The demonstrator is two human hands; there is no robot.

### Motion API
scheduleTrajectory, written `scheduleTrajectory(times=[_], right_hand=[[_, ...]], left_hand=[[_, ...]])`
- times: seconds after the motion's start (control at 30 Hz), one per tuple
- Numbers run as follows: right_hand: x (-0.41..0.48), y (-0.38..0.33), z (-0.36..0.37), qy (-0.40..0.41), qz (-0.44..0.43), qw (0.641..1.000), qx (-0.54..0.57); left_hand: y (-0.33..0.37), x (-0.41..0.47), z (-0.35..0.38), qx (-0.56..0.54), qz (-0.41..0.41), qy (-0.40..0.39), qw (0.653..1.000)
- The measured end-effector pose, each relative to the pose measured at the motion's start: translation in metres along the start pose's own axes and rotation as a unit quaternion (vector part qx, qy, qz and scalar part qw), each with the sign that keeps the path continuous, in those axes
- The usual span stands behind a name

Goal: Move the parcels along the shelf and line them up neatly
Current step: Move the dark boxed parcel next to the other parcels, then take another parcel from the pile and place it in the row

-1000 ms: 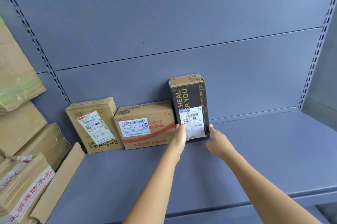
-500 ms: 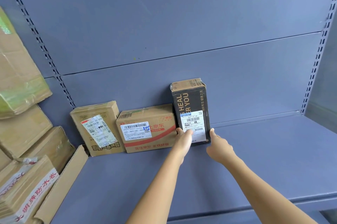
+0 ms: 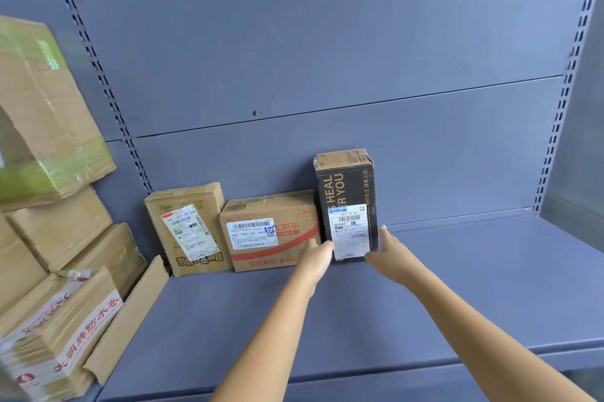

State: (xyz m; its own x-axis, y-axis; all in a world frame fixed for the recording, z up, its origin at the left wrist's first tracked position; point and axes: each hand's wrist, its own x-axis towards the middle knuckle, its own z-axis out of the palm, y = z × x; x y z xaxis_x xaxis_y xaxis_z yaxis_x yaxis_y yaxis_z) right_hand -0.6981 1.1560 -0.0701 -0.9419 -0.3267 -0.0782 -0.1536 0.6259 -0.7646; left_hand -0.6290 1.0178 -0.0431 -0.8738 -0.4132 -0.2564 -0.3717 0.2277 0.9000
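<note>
Count: three parcels in a row at the back of the shelf, all against the rear panel. Two hands in view.

From the left: a tan box with its label pasted on crooked; a low red-striped box just beside it; a black box standing on end, tallest of the three, touching the striped box's right side.

I see both hands at the foot of the black box, one on each side. The left hand reaches in with fingers stretched out, tips against the lower left of the box's front, overlapping the white label's edge. The right hand lies flat along the lower right edge, fingers straight, one pointing up beside the corner. Neither hand curls around anything; both look released and pressing, the box between them.

The shelf to the right of the black box is bare grey metal.

Far left, off the shelf bay: a heap of cartons, too overlapped for a sure count, and one cardboard strip leaning along the shelf's left end.
</note>
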Motion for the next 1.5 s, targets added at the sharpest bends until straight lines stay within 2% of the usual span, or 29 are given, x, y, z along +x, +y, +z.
scheduleTrajectory(times=[0.1, 0.17, 0.27, 0.33, 0.5, 0.77, 1.0, 1.17, 1.37, 1.5], right_hand=[[-0.014, -0.011, 0.007, 0.033, -0.036, 0.998, 0.033], [-0.026, -0.019, 0.016, 0.083, -0.058, 0.994, 0.031], [-0.044, -0.031, 0.027, 0.222, -0.159, 0.962, 0.015], [-0.05, -0.042, 0.032, 0.243, -0.213, 0.946, -0.009], [-0.055, -0.082, 0.048, 0.171, -0.261, 0.95, 0.019], [-0.088, -0.159, 0.14, 0.042, -0.336, 0.941, 0.027], [-0.141, -0.244, 0.23, -0.064, -0.437, 0.895, 0.06], [-0.2, -0.298, 0.312, -0.156, -0.494, 0.85, 0.093], [-0.263, -0.355, 0.387, -0.217, -0.51, 0.825, 0.111], [-0.302, -0.381, 0.431, -0.274, -0.528, 0.797, 0.105]], left_hand=[[-0.002, -0.005, -0.007, -0.013, 0.008, 0.025, 1.0], [-0.004, -0.009, -0.01, -0.027, 0.026, 0.041, 0.998], [-0.004, -0.019, -0.018, -0.04, 0.06, 0.073, 0.995], [-0.004, -0.027, -0.029, -0.063, 0.071, 0.088, 0.992], [-0.01, -0.048, -0.086, -0.107, 0.083, 0.165, 0.977], [-0.042, -0.104, -0.186, -0.148, 0.066, 0.19, 0.968], [-0.097, -0.166, -0.296, -0.212, 0.041, 0.272, 0.938], [-0.148, -0.224, -0.366, -0.221, 0.008, 0.349, 0.911], [-0.202, -0.293, -0.44, -0.209, -0.008, 0.413, 0.886], [-0.237, -0.331, -0.471, -0.209, -0.021, 0.452, 0.867]])
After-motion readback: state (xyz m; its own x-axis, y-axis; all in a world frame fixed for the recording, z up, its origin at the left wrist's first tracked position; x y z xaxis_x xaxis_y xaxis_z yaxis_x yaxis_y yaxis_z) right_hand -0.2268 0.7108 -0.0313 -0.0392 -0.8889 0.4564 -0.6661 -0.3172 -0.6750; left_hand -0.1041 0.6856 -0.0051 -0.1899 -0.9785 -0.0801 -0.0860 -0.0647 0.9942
